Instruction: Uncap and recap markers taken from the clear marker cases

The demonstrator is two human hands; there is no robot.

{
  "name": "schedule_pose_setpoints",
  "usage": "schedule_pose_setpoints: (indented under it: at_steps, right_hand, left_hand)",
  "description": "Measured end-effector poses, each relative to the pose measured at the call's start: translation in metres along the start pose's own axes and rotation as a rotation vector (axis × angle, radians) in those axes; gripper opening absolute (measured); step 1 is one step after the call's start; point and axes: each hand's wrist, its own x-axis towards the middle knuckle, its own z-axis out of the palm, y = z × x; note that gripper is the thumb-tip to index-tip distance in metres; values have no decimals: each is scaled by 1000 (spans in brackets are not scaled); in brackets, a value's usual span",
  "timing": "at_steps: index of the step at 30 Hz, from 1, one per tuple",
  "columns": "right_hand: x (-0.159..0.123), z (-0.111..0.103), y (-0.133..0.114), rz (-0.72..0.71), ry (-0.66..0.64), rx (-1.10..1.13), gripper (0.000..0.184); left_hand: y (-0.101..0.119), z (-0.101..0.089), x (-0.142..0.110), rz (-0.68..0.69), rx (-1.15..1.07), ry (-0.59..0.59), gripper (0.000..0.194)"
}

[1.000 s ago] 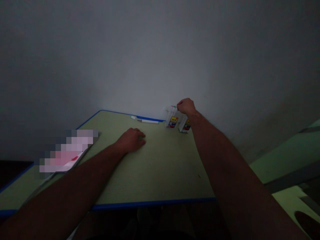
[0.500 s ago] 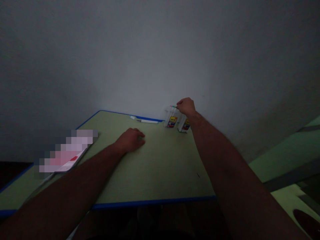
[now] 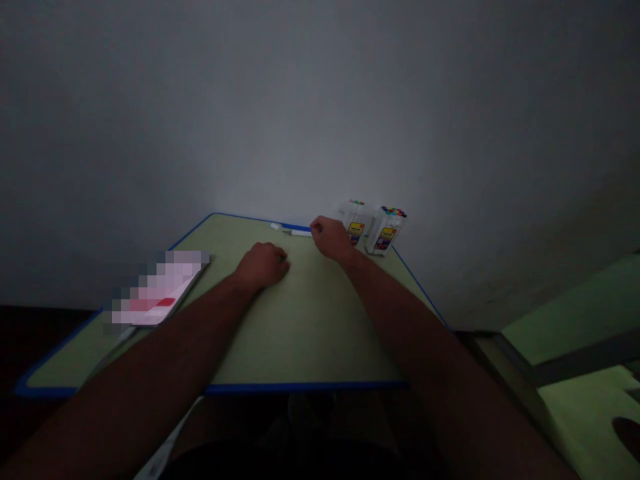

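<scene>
My left hand (image 3: 263,265) rests on the green tabletop (image 3: 305,333), fingers loosely bent and thumb apart, holding nothing I can see. My right hand (image 3: 331,238) is near the back of the table, its fingers curled together; what they hold, if anything, is hidden. Beside its fingertips lies a white pen-like tool (image 3: 300,233) with a thin grey tip, its right end covered by the hand. A small white piece (image 3: 276,227) lies left of that tip. Behind my right wrist stands a clear case of markers (image 3: 356,217), partly hidden. A fuller marker case (image 3: 387,230) stands to its right, coloured ends up.
A tablet-like device (image 3: 160,293) with a blurred-out, lit screen lies at the table's left, a pale cable running from it. A wall (image 3: 300,113) rises behind the blue-edged table. At the lower right is a pale green piece of furniture (image 3: 590,413).
My right hand has left the top of the right marker case and moved left to the white tool's end. My left hand stays on the table. The view has shifted slightly.
</scene>
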Motion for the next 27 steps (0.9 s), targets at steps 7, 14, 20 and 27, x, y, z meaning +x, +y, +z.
schedule_pose_setpoints:
  at_steps: [7,14,20,27]
  right_hand:
    - [5,38,-2,39,-215,-165,40]
    - [18,47,-1,105,-320,-203,41]
    - [21,45,0,132,-311,-240,38]
    - [13,33,-7,154,-342,-298,28]
  left_hand:
    - [0,-5,-3,-50,20,5,41]
    - [-2,-4,-1,-90,42,8,38]
    - [0,-6,-2,-75,71,-1,40]
    - [1,-8,-4,-76,73,6,42]
